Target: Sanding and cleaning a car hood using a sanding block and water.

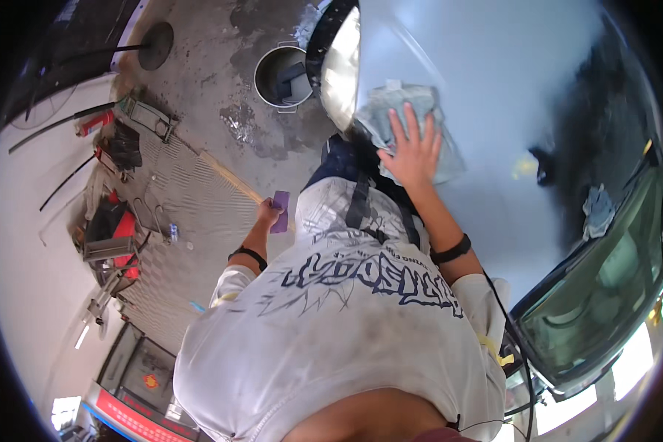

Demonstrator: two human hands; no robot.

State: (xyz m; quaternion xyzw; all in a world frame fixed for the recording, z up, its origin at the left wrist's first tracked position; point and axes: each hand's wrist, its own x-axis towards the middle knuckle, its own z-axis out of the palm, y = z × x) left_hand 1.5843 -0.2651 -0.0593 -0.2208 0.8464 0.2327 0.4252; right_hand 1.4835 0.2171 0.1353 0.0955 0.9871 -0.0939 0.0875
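Note:
My right hand (414, 151) lies flat with fingers spread on a folded grey-green cloth (449, 158). The cloth rests on the pale blue car hood (486, 81), beside the headlight (341, 81). Down at my left side, my left hand (269, 213) is closed around a flat purple rectangular block (281, 214), held away from the car. Its exact kind is not clear from here.
A metal pot (278, 76) with dark and grey pieces inside stands on the wet floor ahead. Another cloth (598, 212) lies near the windshield (589, 295). A jack (149, 118) with a long handle sits at left, near a red-and-black pile (114, 228).

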